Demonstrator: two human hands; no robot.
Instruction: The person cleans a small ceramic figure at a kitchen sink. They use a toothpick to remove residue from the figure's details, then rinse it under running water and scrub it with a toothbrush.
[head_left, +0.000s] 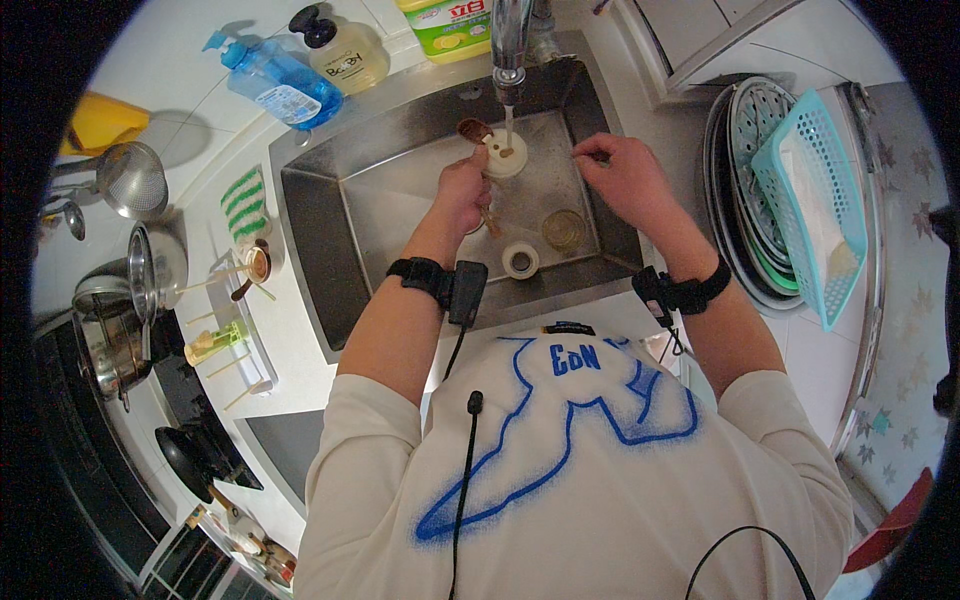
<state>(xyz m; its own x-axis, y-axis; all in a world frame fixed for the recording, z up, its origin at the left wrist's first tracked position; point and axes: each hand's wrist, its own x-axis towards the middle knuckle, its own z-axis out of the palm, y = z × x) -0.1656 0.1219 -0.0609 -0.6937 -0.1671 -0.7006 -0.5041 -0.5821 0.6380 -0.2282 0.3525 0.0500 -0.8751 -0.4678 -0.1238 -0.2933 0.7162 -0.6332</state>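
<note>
My left hand (466, 185) holds a pale round lid (507, 154) with small holes under the stream from the chrome faucet (508, 75). A brown object, perhaps a brush or spoon head (475, 130), shows beside the lid; whether my left hand also grips it is unclear. My right hand (624, 176) is over the right side of the steel sink (405, 217), its thumb and fingertips together around a small dark thing that I cannot make out. On the sink floor lie a white ring-shaped part (520, 260) and a clear round piece (564, 229).
Behind the sink are a blue pump bottle (285, 86), a clear pump bottle (349, 60) and a yellow-green detergent bottle (450, 30). A striped cloth (246, 206) and a white tray (255, 360) lie left. Trays and a turquoise basket (814, 210) stand right.
</note>
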